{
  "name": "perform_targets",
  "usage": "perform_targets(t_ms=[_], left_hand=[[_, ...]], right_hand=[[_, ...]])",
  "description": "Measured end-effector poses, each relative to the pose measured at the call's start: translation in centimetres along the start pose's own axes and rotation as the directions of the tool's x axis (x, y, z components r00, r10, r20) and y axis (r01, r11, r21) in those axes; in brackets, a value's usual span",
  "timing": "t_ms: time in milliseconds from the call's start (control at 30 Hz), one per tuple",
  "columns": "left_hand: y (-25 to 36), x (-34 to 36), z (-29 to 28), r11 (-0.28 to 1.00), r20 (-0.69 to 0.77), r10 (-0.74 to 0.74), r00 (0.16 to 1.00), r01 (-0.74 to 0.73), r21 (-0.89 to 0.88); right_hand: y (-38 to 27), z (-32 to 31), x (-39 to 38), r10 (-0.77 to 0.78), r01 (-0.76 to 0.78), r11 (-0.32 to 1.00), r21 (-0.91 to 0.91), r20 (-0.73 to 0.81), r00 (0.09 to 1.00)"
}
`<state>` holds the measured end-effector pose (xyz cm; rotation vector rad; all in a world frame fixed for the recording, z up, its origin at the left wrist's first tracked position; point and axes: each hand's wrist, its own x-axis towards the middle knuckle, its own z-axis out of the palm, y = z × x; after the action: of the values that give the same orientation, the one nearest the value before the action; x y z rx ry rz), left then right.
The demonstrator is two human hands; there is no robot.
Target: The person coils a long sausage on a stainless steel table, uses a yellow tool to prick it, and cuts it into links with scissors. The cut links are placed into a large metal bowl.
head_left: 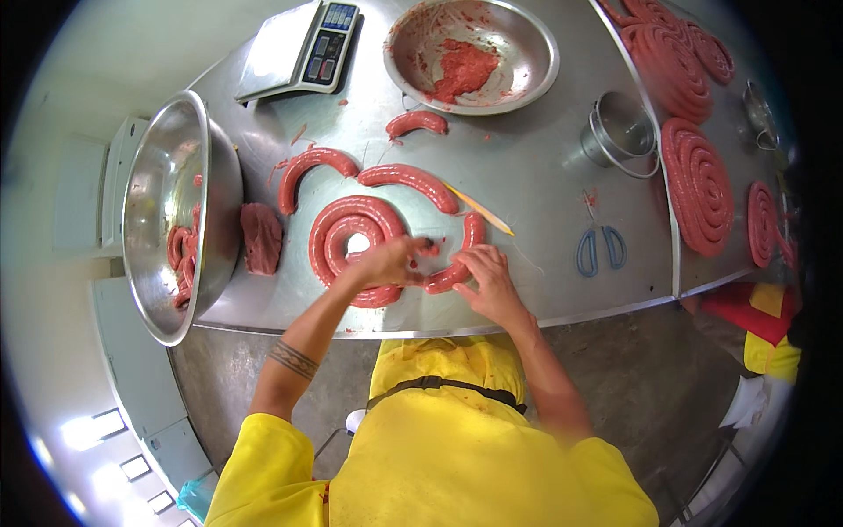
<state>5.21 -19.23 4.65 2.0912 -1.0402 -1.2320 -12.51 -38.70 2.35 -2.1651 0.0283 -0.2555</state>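
My left hand [395, 263] is over the right side of a coiled sausage [325, 237], its thumb and fingers apart beside small red bits of meat. Just right of it, my right hand [479, 272] grips a short curved sausage [444, 281], fingers over its top. Three other short sausage pieces [404, 180] lie behind the coil, with a thin yellow stick [483, 211] next to them and fine loose strings. A chunk of red meat [262, 237] lies left of the coil. Blue-handled scissors [587, 252] lie to the right.
A large steel bowl with scraps [149, 220] stands left. Behind are a scale [272, 57] and a bowl of minced meat [395, 61]. A metal pail [615, 132] and several sausage coils [698, 184] sit right, near yellow-and-red clothing [764, 351]. The steel table's front edge [588, 312] curves across.
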Motion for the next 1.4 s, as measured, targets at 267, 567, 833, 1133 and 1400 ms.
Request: perform_targets(t_ms=[267,567,833,1133,1400], left_hand=[[-2.9,0.5,4.7,0.830,0.005,0.365,0.931,-0.328,0.452],[-2.1,-0.3,0.3,0.883,0.141,0.300,0.944,-0.330,0.332],[-2.3,-0.7,3.5,0.771,0.064,0.324,0.944,-0.303,0.560],[-4.3,-2.5,0.4,0.674,0.226,0.464,0.856,-0.507,0.537],[3.3,-3.5,-12.0,0.864,-0.069,0.432,0.899,-0.390,0.318]], right_hand=[[0.5,1.6,0.6,0.008,0.046,0.973,-0.226,0.230,0.973],[0.9,1.7,0.6,-0.026,0.075,0.974,-0.214,0.223,0.974],[0.5,1.9,1.0,0.043,0.014,0.970,-0.243,0.230,0.972],[0.4,1.4,1.3,0.038,0.021,0.971,-0.240,0.239,0.970],[1.1,2.2,0.9,0.070,-0.032,0.979,-0.199,0.191,0.979]])
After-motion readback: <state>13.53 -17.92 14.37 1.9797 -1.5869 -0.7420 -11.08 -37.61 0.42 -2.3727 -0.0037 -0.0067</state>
